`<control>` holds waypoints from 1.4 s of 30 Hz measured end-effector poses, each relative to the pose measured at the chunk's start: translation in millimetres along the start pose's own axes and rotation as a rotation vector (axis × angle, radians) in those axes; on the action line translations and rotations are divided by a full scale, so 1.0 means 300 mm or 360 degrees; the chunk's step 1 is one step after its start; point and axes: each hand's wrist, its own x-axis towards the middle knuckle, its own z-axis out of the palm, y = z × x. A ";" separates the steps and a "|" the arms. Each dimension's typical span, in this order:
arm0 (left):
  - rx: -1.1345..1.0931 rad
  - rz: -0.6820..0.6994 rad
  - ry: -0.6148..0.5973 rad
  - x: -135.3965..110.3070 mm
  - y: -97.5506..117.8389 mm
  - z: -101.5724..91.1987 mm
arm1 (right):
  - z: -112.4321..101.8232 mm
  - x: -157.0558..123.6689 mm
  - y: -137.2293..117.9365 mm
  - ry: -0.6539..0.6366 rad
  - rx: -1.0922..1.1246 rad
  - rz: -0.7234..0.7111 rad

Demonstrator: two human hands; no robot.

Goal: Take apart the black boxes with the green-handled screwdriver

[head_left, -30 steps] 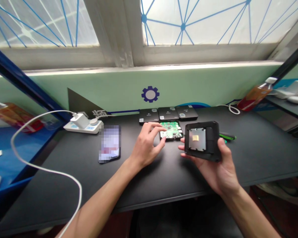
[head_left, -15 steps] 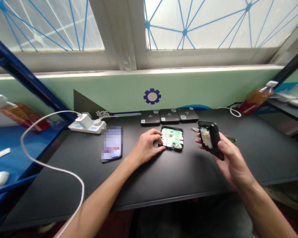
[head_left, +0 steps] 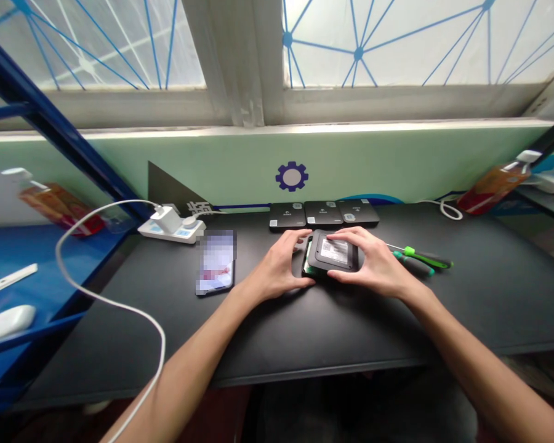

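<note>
Head view: right of centre in the frame, a black case base [head_left: 305, 271] is holding a green circuit board [head_left: 310, 269], only its left strip showing; a black cover [head_left: 336, 252] with a white label is lying askew over it. The right hand [head_left: 379, 264] is gripping the cover from its right side, thumb and fingers partly closed. The left hand [head_left: 279, 267] is curving half open around the base's left side; cannot tell whether it is gripping. Two screwdrivers [head_left: 427, 260] are lying right of the right hand.
</note>
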 end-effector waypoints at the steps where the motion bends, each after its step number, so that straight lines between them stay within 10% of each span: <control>1: -0.0042 0.0003 -0.0003 -0.001 -0.003 0.002 | 0.000 0.010 0.004 -0.0046 -0.0004 -0.0021; 33: -0.0239 -0.0110 0.0005 -0.012 0.013 0.034 | 0.086 -0.032 -0.028 -0.0142 -0.0378 0.0004; 42: -0.1068 -0.0778 0.0339 0.018 0.026 0.029 | 0.066 -0.031 -0.037 0.0077 -0.0365 -0.0387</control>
